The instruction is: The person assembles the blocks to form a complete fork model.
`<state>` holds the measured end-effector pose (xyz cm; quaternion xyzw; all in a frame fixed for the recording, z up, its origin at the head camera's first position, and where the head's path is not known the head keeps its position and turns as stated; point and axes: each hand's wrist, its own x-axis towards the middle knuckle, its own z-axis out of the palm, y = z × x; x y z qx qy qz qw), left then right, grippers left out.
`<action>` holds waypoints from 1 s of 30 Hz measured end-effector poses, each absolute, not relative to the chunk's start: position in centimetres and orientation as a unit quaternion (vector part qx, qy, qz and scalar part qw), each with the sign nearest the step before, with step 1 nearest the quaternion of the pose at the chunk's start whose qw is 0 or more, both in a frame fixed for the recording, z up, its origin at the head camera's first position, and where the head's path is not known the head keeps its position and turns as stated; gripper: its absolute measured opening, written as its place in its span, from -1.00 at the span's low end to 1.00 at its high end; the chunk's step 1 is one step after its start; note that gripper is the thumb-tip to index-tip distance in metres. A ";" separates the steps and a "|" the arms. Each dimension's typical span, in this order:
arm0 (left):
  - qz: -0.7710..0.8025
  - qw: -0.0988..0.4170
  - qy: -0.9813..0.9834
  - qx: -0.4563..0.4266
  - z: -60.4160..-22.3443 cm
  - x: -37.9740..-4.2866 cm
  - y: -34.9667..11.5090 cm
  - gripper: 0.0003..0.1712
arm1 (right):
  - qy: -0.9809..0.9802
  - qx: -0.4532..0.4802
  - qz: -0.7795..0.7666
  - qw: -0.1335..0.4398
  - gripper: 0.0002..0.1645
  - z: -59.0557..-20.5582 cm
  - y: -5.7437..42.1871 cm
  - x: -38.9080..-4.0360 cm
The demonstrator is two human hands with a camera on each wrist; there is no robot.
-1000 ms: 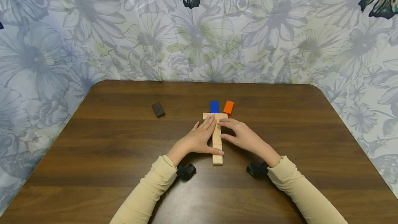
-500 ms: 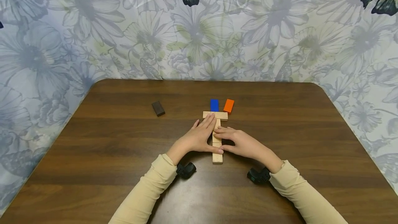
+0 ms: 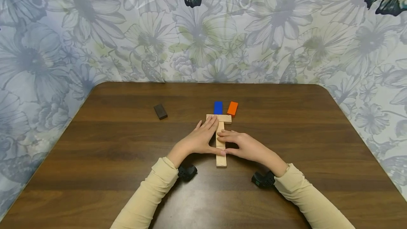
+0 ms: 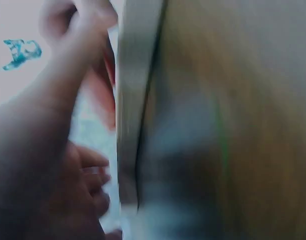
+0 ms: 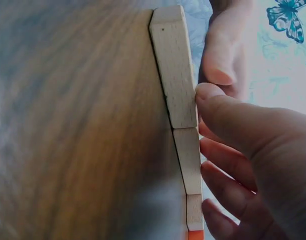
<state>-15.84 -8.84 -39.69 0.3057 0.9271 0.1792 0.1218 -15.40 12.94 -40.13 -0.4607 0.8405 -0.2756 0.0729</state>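
Note:
Plain wooden blocks lie flat in a T. A crosspiece block (image 3: 225, 118) is at the far end, then an upper stem block (image 3: 220, 126) and a near stem block (image 3: 221, 162), end to end. My left hand (image 3: 198, 140) spreads along the left side, fingertips over the crosspiece and thumb across the near block. From the right, my right hand (image 3: 248, 146) lays its straight fingers over the upper block. The right thumb (image 5: 213, 97) is at the near block's top edge, close to the left thumb. Blocks (image 4: 133, 100) and hands are blurred in the left wrist view.
Beyond the crosspiece lie a blue block (image 3: 218, 107) and an orange block (image 3: 233, 109). A dark block (image 3: 160, 111) is farther left. The brown wooden table (image 3: 95, 172) reaches back to a flowered cloth (image 3: 270, 45).
My right hand has slid toward me and slightly left, from beside the crosspiece end onto the upper stem block, its thumb coming up to the left thumb. The left hand stays in place.

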 end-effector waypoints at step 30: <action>0.414 0.059 0.905 0.076 -39.4 -18.3 -27.4 0.01 | 0.836 -0.455 -0.294 0.084 -0.43 -40.5 13.2 -15.5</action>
